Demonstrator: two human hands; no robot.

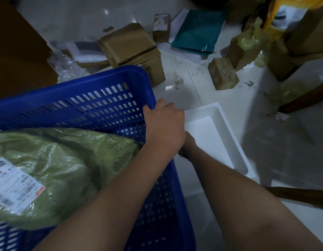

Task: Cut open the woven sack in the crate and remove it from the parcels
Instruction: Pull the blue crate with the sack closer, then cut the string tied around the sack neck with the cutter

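- Leftmost, the green woven sack [63,171] lies inside the blue crate [95,91], filling its lower left part; a white shipping label [16,185] with barcodes is stuck on the sack's upper face.
- The sack looks uncut on the side that shows, and whatever it holds is hidden under the fabric.
- Along the crate's slotted far wall, pale floor shows through the openings.
- Further right, the left hand [164,122] reaches across the sack and is closed over the crate's right rim near the far corner, fingers curled over the edge and out of sight.
- Just beside and partly under it, the right hand [188,144] is low at the crate's outer side; the left hand covers most of it, so whether it is open or holding anything cannot be told.
- Touching that side of the crate sits a white tray [222,124].
- Beyond, on the tiled floor [184,73], lie cardboard boxes [133,44] and a teal mailer bag [195,31].
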